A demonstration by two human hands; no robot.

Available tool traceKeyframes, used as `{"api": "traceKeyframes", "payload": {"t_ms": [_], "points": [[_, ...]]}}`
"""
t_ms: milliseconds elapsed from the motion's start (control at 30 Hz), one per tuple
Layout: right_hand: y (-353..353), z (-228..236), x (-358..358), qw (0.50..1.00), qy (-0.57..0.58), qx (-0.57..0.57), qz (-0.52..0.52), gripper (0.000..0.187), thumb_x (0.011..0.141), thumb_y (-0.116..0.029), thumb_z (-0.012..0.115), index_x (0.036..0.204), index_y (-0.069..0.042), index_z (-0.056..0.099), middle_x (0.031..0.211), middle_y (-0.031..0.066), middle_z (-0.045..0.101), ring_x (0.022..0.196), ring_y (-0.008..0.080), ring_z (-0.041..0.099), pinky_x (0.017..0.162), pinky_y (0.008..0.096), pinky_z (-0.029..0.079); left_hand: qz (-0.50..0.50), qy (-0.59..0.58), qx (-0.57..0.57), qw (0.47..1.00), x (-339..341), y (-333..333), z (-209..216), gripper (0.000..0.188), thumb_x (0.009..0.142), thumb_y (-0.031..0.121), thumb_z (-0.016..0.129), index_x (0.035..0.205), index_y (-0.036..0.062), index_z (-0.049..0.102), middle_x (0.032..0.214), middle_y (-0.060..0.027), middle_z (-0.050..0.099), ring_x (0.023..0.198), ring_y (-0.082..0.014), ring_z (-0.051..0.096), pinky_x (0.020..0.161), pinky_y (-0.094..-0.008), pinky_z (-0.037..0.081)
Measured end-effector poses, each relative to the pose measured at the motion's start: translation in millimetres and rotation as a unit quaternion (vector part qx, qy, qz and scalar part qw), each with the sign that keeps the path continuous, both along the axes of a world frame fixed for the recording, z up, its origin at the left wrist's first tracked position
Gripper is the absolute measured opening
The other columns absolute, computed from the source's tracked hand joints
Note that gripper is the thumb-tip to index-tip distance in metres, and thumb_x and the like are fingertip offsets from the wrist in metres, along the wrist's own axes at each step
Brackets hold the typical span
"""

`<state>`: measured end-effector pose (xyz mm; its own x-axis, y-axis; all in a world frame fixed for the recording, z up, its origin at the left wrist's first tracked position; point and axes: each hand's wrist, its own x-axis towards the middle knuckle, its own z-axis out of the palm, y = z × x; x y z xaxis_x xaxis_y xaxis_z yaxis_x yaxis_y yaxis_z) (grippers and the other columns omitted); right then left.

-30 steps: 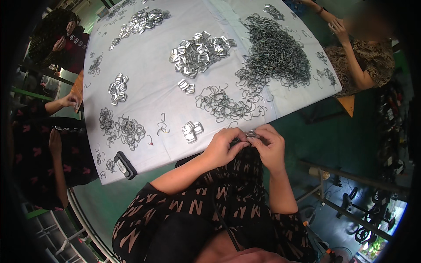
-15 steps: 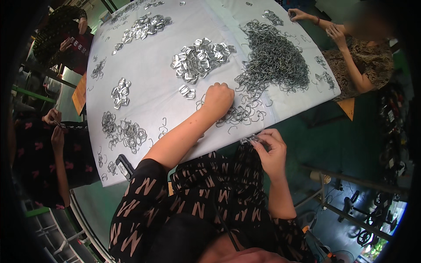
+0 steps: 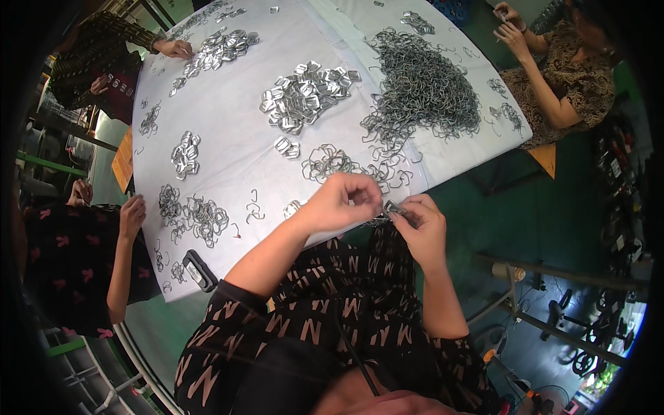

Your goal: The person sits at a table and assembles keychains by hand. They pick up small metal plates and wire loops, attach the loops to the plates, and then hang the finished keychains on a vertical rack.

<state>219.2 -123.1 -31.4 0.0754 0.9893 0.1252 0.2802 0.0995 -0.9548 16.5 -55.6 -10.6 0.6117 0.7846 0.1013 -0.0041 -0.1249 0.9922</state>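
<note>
My right hand point(image 3: 420, 227) pinches a small silver metal buckle point(image 3: 391, 207) just past the table's near edge. My left hand point(image 3: 348, 200) is beside it, thumb and fingers curled together close to the buckle; whatever they hold is too small to make out. Beyond my left hand lies a loose scatter of bent wire hooks point(image 3: 330, 163). A pair of flat silver buckles point(image 3: 287, 147) rests farther up, below a larger heap of buckles point(image 3: 304, 98). To the right of that rises a big dark heap of wire hooks point(image 3: 430, 86).
A white-covered table point(image 3: 228, 117) spans the view. Smaller buckle piles point(image 3: 185, 155) and hook piles point(image 3: 206, 220) lie at its left, with a black case-like object point(image 3: 199, 271) at the corner. Co-workers sit around it; one person's hand point(image 3: 174, 48) reaches onto the far left.
My left hand has come back from the hook scatter toward me and now meets my right hand at the buckle. At the far left, a co-worker's hand has reached to a buckle pile.
</note>
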Motion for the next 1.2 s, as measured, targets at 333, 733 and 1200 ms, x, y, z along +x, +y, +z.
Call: {"api": "traceKeyframes", "payload": {"t_ms": [333, 733, 1200], "points": [[-1, 20, -10, 0.996, -0.078, 0.013, 0.040, 0.013, 0.072, 0.004, 0.073, 0.083, 0.005, 0.066, 0.085, 0.0072, 0.061, 0.066, 0.0152, 0.063, 0.060, 0.0266, 0.051, 0.036, -0.046, -0.043, 0.997, 5, -31, -2, 0.007, 0.085, 0.000, 0.065, 0.091, 0.0014, 0.062, 0.106, -0.0071, 0.049, 0.088, -0.0116, 0.054, 0.055, -0.0211, 0.051], [6, 19, -3, 0.977, -0.048, -0.017, 0.207, 0.016, 0.073, -0.001, 0.076, 0.087, 0.003, 0.069, 0.085, 0.0046, 0.062, 0.068, 0.0111, 0.060, 0.060, 0.0237, 0.047, 0.050, 0.008, 0.051, 0.997, -10, -47, -3, 0.009, 0.089, 0.002, 0.061, 0.097, 0.0014, 0.057, 0.097, -0.0095, 0.062, 0.092, -0.0205, 0.060, 0.087, -0.0321, 0.046], [130, -44, -128, 0.904, -0.292, 0.222, 0.218, 0.020, 0.076, -0.015, 0.073, 0.093, -0.004, 0.072, 0.078, 0.0079, 0.058, 0.081, 0.0254, 0.056, 0.076, 0.0376, 0.043, 0.030, 0.064, 0.157, 0.985, -22, -70, 1, 0.019, 0.081, -0.003, 0.062, 0.097, 0.0027, 0.054, 0.093, -0.0115, 0.060, 0.089, -0.0324, 0.057, 0.081, -0.0405, 0.045]]}}
